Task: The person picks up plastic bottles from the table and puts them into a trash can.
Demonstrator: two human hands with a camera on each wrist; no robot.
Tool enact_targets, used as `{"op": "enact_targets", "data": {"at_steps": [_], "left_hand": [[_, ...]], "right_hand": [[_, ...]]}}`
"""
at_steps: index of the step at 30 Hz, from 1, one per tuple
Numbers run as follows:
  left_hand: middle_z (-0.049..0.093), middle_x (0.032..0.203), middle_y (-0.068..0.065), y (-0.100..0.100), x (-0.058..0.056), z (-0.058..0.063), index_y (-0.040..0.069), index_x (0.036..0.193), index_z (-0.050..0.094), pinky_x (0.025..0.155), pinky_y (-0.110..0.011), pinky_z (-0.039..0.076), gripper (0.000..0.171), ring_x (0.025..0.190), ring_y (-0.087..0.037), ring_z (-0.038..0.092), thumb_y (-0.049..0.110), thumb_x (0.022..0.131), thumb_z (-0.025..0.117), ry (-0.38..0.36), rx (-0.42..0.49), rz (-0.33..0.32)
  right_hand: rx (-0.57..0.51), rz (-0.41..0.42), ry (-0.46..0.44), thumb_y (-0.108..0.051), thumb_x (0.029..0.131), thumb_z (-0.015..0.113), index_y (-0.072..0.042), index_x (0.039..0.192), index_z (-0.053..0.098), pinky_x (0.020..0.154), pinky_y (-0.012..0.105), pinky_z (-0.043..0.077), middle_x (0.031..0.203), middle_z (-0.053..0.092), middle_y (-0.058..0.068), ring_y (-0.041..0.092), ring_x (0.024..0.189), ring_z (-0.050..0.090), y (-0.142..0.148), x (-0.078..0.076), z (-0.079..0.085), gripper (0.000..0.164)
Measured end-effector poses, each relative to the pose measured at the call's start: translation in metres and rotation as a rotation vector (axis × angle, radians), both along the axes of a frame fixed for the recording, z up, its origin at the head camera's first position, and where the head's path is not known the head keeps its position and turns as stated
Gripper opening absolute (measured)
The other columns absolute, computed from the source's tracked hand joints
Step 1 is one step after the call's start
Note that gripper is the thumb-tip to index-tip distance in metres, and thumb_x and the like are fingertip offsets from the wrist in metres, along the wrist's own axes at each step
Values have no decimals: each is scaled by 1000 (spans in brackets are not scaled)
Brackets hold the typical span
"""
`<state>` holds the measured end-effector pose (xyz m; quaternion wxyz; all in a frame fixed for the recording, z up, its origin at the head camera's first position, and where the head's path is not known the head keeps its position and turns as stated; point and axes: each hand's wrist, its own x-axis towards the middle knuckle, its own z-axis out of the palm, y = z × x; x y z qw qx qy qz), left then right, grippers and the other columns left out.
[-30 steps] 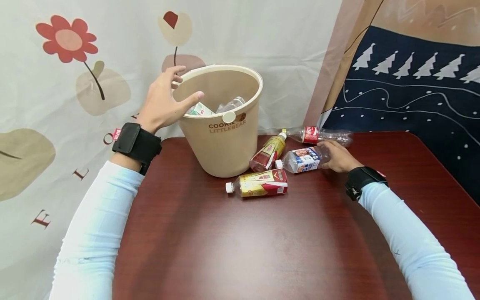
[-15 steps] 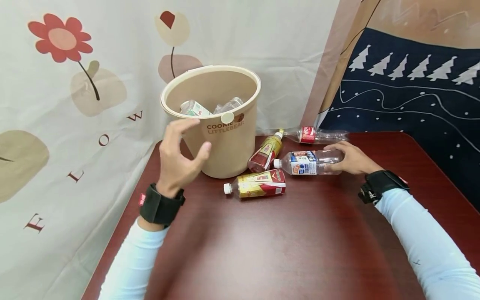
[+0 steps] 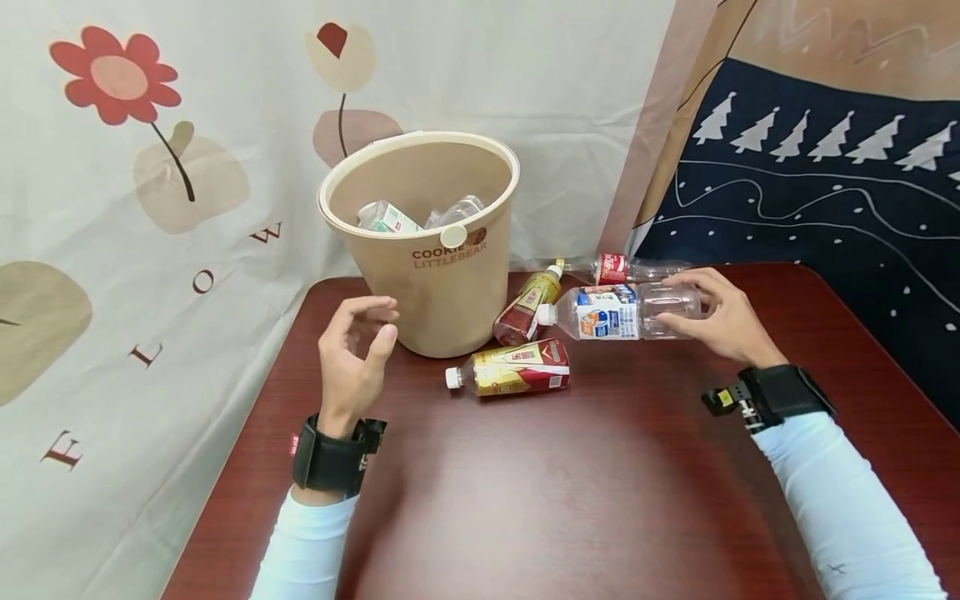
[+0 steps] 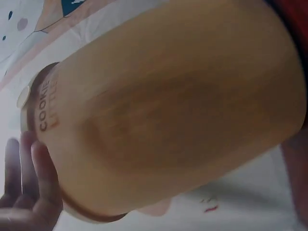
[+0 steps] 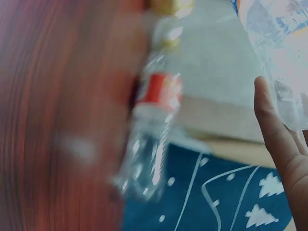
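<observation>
My right hand (image 3: 720, 312) grips a clear plastic bottle (image 3: 607, 313) with a blue and white label by its base end, its white cap pointing left. In the right wrist view the same bottle (image 5: 284, 53) appears at the upper right, against the fingers. My left hand (image 3: 356, 358) is in front of the beige bucket (image 3: 450, 292), fingers loosely bent and holding nothing. In the left wrist view its fingers (image 4: 43, 173) show beside the bucket wall (image 4: 183, 106). Inside the bucket lie a bottle with a green and white label (image 3: 393, 218) and another clear bottle (image 3: 457, 211).
Two yellow and red labelled bottles lie by the bucket: one in front (image 3: 517, 368), one leaning at its right side (image 3: 528, 307). Behind them lies a clear bottle with a red label (image 3: 611, 269). A printed curtain (image 3: 585, 125) hangs behind the dark red table (image 3: 525, 492).
The right hand has lifted the blue-labelled bottle off the table, drawing it slightly nearer. My left hand has come away from the bucket rim, down and towards me.
</observation>
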<state>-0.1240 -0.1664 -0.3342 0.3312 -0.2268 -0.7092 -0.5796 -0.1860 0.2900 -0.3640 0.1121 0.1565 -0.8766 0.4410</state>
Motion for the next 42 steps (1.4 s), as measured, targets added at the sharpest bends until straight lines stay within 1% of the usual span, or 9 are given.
{"op": "enact_targets", "data": {"at_steps": [3,6,13,18,21,27,33,37,42], "left_hand": [[68,109,3,2,2,-8,-11,114,59,80,-19,52,31,97,-12,65,4,87,59,-60,7,-108],[65,113,7,5,2,-15,-12,118,56,84,-21,53,33,101,-12,64,-3,86,58,-112,-12,-191],[59,125,-10,18,8,-24,-11,127,50,90,-28,55,44,110,-18,61,-1,85,62,-211,-18,-372],[56,131,-4,31,7,-31,-9,130,48,91,-40,56,50,115,-19,60,8,87,68,-244,-28,-533],[55,132,-9,36,7,-33,-10,130,48,89,-38,57,54,116,-17,59,12,86,71,-247,-19,-597],[57,130,-3,43,11,-37,-14,125,50,86,-27,57,52,115,-11,58,6,83,74,-252,23,-635],[60,121,-4,48,15,-35,-17,111,57,76,-29,60,37,107,-17,61,-10,78,73,-161,76,-657],[60,111,-7,48,14,-34,-12,103,62,67,-26,60,32,97,-15,63,-16,72,71,-114,61,-612],[61,100,-14,43,14,-32,-6,98,65,72,-23,59,31,93,-12,63,-15,69,70,-97,23,-539]], "right_hand": [[-73,31,68,7,77,76,-1,124,59,75,7,49,121,50,-17,5,102,50,-9,14,3,51],[-98,46,99,8,76,76,-1,123,61,80,5,47,123,52,-17,7,110,46,-21,29,10,50],[-157,161,155,15,70,74,3,121,61,78,11,53,125,54,-11,11,112,49,-48,59,22,54],[-282,249,174,20,66,72,7,120,60,75,15,56,125,55,-2,14,110,50,-60,74,20,56],[-345,264,156,21,66,71,8,120,59,77,15,56,125,56,1,16,112,49,-66,80,18,57],[-408,286,159,24,62,70,10,118,59,80,15,53,125,56,5,18,113,49,-71,86,12,59],[-441,336,162,24,62,70,9,119,59,78,17,55,125,55,8,19,114,49,-78,89,9,59],[-440,333,157,23,62,71,8,118,60,78,17,56,125,55,7,19,114,49,-84,89,7,59],[-427,333,138,22,62,71,7,119,59,78,18,55,125,54,5,19,115,47,-88,88,4,60]]}}
